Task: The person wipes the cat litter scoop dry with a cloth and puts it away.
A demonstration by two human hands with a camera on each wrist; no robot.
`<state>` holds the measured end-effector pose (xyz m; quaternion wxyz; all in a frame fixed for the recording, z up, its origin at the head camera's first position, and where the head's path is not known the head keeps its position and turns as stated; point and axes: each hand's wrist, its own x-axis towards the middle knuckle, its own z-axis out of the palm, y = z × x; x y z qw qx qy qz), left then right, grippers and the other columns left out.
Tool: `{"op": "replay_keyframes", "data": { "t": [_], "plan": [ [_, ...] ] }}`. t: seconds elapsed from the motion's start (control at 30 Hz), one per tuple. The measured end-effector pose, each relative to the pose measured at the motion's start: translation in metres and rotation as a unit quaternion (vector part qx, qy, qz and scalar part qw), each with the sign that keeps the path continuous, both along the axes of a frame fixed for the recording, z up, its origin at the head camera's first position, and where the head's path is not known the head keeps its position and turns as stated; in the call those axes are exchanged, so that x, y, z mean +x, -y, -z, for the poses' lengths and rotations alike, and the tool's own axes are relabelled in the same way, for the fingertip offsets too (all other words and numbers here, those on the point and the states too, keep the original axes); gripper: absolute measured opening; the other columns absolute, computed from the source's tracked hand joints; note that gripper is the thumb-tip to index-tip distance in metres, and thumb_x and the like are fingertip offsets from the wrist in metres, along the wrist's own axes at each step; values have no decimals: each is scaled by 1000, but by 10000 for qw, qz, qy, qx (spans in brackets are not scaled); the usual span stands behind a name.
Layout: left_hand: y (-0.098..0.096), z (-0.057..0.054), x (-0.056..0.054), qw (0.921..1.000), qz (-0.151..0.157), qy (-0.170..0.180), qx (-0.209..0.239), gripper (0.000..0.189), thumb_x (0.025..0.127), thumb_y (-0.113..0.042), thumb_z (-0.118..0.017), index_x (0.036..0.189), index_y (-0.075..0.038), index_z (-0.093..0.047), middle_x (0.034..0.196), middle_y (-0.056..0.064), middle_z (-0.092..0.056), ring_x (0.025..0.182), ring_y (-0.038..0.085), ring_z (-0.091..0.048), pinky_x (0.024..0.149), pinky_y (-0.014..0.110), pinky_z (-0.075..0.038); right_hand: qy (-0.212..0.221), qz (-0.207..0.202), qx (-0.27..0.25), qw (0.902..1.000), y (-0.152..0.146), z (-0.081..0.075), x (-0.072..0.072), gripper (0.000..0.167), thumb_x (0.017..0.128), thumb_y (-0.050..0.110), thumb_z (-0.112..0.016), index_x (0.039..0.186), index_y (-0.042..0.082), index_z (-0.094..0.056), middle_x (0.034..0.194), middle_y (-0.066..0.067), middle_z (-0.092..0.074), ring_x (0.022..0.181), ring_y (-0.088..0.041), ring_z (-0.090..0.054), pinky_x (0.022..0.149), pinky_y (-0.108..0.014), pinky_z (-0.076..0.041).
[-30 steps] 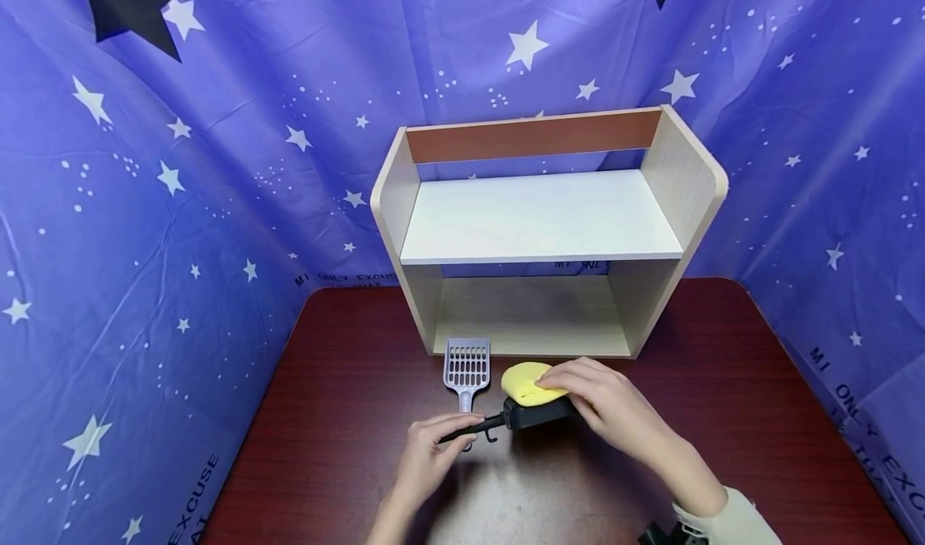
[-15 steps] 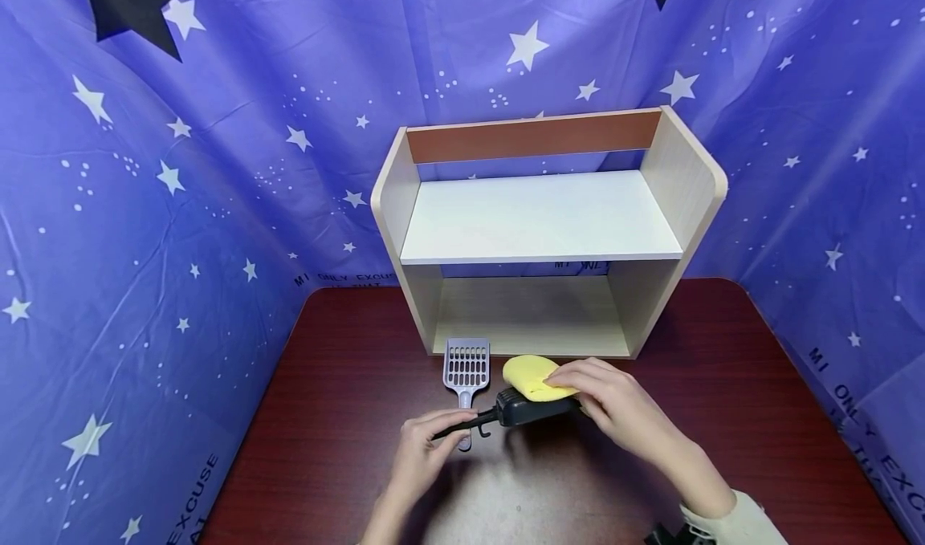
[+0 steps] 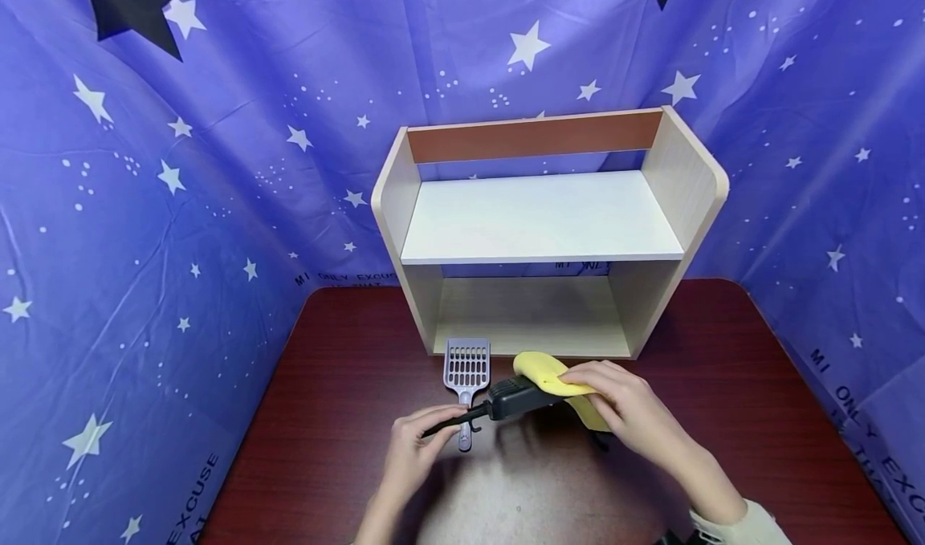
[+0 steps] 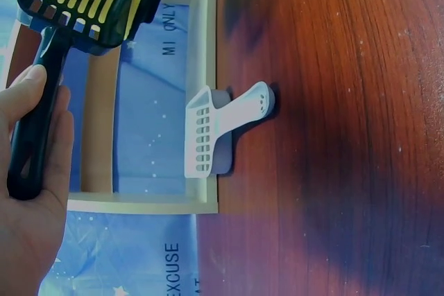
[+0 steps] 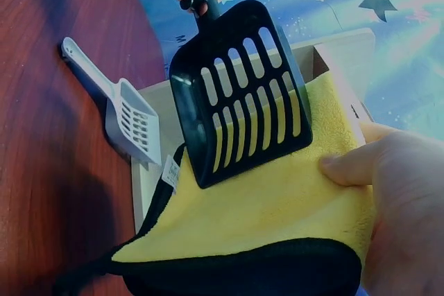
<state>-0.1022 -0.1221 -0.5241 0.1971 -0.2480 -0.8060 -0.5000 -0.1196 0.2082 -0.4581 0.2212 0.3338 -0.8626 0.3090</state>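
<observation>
My left hand [image 3: 413, 449] grips the handle of a black slotted litter scoop [image 3: 509, 398], held above the table and tilted sideways. In the right wrist view the scoop's open pan [image 5: 191, 112] faces the camera. My right hand [image 3: 636, 412] pinches a yellow cloth [image 3: 540, 366] with black edging, thumb on its yellow face. The cloth lies behind the slots and covers the scoop's far end; its yellow shows through the slots. A second litter scoop, pale grey [image 3: 466, 364], lies on the table below the left hand's work, its pan toward the shelf.
A two-tier wooden shelf unit [image 3: 542, 216] with a white middle board stands at the back of the dark red table [image 3: 347, 416]. Blue star-printed curtains [image 3: 217, 208] hang behind and on both sides.
The left hand has drawn the black scoop slightly left. My right hand has slid right with the yellow cloth, part of which now hangs below the scoop.
</observation>
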Motion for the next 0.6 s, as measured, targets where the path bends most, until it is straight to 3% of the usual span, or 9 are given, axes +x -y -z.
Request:
{"op": "replay_keyframes", "data": {
  "t": [0.2,0.4,0.6],
  "plan": [
    [3,-1,-2,10000,6,9,60,33,76,9,-77,106,-7,-77,102,9,-78,97,18,-74,90,14,-54,20,138,-78,9999,-6,2,2,57,74,-15,-73,116,24,-70,113,7,-70,105,-10,-63,98,-5,-38],
    [5,-1,-3,9998,77,12,186,24,83,0,-76,106,-6,-76,102,11,-77,96,16,-74,89,14,-55,59,315,-287,9991,-9,4,3,55,74,-16,-73,114,21,-71,109,4,-72,102,-11,-64,98,-3,-37],
    [4,-1,-2,9993,-124,125,338,25,82,4,-75,106,-4,-76,99,12,-78,92,12,-74,83,14,-57,638,825,-934,9902,-10,9,4,44,81,-13,-71,114,15,-71,106,-2,-74,97,5,-61,83,-2,-43]
  ]
}}
